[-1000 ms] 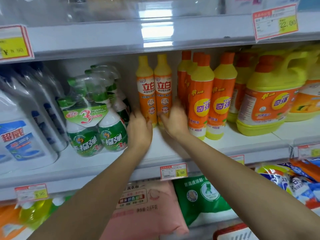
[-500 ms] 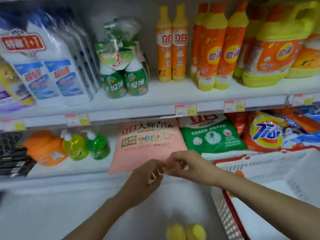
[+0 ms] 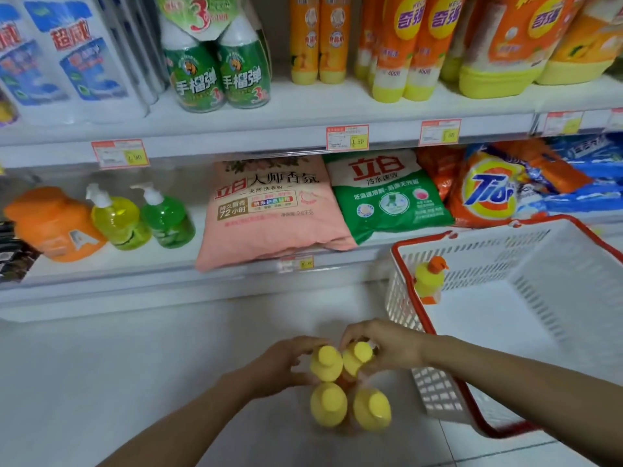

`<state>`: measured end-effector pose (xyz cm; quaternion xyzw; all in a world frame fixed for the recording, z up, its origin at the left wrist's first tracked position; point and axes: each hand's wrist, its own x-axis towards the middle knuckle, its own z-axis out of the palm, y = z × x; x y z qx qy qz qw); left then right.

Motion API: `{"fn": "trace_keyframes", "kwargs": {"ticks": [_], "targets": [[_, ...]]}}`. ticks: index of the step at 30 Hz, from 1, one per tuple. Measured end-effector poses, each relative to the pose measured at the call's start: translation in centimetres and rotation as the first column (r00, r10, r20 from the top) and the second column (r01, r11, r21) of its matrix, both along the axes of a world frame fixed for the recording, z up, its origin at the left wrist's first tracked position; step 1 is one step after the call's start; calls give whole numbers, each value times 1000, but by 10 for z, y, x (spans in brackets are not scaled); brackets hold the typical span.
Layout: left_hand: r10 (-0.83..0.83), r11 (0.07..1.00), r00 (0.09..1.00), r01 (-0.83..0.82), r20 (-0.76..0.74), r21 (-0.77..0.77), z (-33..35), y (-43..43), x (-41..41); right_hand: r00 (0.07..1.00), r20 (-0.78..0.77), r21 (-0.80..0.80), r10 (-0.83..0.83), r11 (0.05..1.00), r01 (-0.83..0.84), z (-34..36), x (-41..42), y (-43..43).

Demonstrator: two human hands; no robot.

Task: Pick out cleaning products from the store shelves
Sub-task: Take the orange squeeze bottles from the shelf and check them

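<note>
Several orange dish-soap bottles with yellow caps stand in a tight cluster on the pale floor, seen from above. My left hand (image 3: 286,362) is curled around the back-left bottle (image 3: 325,363), while my right hand (image 3: 387,345) is curled around the back-right bottle (image 3: 359,357). The two front bottles (image 3: 328,404) (image 3: 372,409) stand free. To the right, a white basket with a red rim (image 3: 553,291) sits on the floor. It holds one yellow bottle with an orange cap (image 3: 428,278) in its near-left corner.
The lower shelf carries an orange jug (image 3: 54,224), two pump bottles (image 3: 118,217), a pink powder bag (image 3: 269,210), a green bag (image 3: 387,197) and a Tide bag (image 3: 488,193). Above stand green spray bottles (image 3: 219,72) and more orange dish soap (image 3: 317,38).
My view has dropped from the upper shelf to the floor. Both hands came down from the shelf bottles and now close on two bottles in the floor cluster.
</note>
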<state>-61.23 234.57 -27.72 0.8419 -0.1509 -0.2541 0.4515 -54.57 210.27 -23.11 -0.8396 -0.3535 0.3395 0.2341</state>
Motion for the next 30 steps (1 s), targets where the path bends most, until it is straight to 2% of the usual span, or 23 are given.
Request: {"fn": "trace_keyframes", "kwargs": {"ticks": [3, 5, 8, 10, 12, 16, 20, 23, 26, 30], "targets": [[9, 1000, 999, -8, 36, -27, -1, -3, 4, 993, 21, 105, -116, 988, 113, -4, 2, -4], [49, 999, 991, -49, 126, -2, -3, -2, 8, 976, -3, 172, -217, 961, 215, 3, 8, -5], [204, 978, 956, -208, 211, -7, 7, 0, 13, 951, 9, 275, -310, 915, 296, 27, 21, -4], [338, 941, 916, -329, 216, -78, 28, 1, 19, 931, 51, 353, -360, 879, 321, 53, 31, -3], [449, 892, 857, -414, 252, -180, 60, 2, 28, 910, 83, 430, -406, 838, 335, 85, 40, -2], [562, 827, 708, -458, 428, -328, 134, 7, 47, 859, 171, 572, -483, 758, 313, 152, 53, 0], [616, 786, 515, -454, 596, -420, 205, 11, 58, 809, 165, 744, -564, 610, 273, 219, 63, -2], [692, 718, 391, -458, 607, -525, 249, 13, 68, 747, 207, 858, -632, 485, 172, 264, 70, -6], [748, 654, 271, -457, 606, -603, 284, 9, 83, 652, 280, 912, -704, 407, 48, 293, 84, -4], [711, 671, 197, -478, 675, -567, 307, 5, 110, 591, 289, 930, -753, 367, 11, 302, 110, 12]]}}
